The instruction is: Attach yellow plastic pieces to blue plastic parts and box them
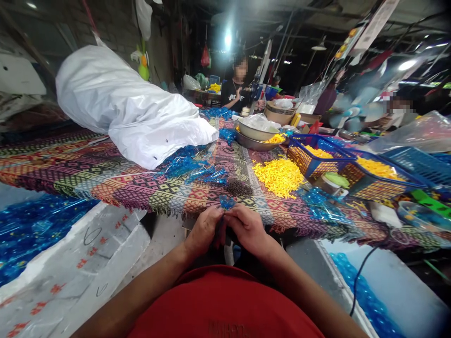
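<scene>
A small clear blue plastic piece (227,202) is pinched between my two hands at the near edge of the cloth-covered table. My left hand (205,228) grips it from the left with thumb and fingers closed. From the other side my right hand (246,229) closes on the same piece, fingertips nearly touching the left ones. Its exact shape is partly hidden by my fingers. Just beyond lies a small heap of dark beads (239,188). A pile of small yellow plastic parts (278,177) is to the right, and more blue plastic pieces (197,169) lie to the left.
A large white sack (141,108) lies at the left. Metal bowls (255,140) and blue baskets (313,155) with yellow parts stand at the right. Foam boxes (81,263) with blue pieces flank me below. A person (236,89) sits across; a fan (352,112) stands right.
</scene>
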A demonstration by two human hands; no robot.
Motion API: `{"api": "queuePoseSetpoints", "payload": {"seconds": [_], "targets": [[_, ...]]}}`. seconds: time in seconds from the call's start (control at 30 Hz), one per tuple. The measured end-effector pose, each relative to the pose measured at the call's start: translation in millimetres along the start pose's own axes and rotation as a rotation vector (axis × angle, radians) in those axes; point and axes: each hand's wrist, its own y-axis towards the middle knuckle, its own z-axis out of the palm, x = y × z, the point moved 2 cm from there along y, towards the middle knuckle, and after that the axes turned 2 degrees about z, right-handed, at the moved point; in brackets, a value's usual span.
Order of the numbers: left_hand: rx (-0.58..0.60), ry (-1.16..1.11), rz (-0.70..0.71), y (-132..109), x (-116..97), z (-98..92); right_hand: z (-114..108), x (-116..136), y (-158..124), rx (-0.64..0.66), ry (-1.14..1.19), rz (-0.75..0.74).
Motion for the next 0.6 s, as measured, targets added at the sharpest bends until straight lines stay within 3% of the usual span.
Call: {"api": "queuePoseSetpoints", "payload": {"seconds": [0.1, 0.23, 0.37, 0.47, 0.53, 0.6], "targets": [[0.053, -0.064, -0.013, 3, -1, -3.5, -23, -20, -8, 0.029, -0.056, -0.001], [0.058, -0.156, -0.025, 4, 1, -5.2, -64, -79, -26, -0.132, -0.353, 0.104], [0.052, -0.191, -0.027, 1, 1, -0.7, -80, -118, -37, -0.084, -0.386, 0.132], [0.042, -0.137, -0.029, 0, -1, 2.3, -74, -99, -30, -0.091, -0.338, 0.153], [0.06, -0.064, -0.026, -1, -3, 5.3, -64, -69, -18, -0.066, -0.191, 0.172], [0.091, 0.009, -0.029, -3, -6, 10.0, -53, -35, -2, 0.041, 0.01, 0.139]]}}
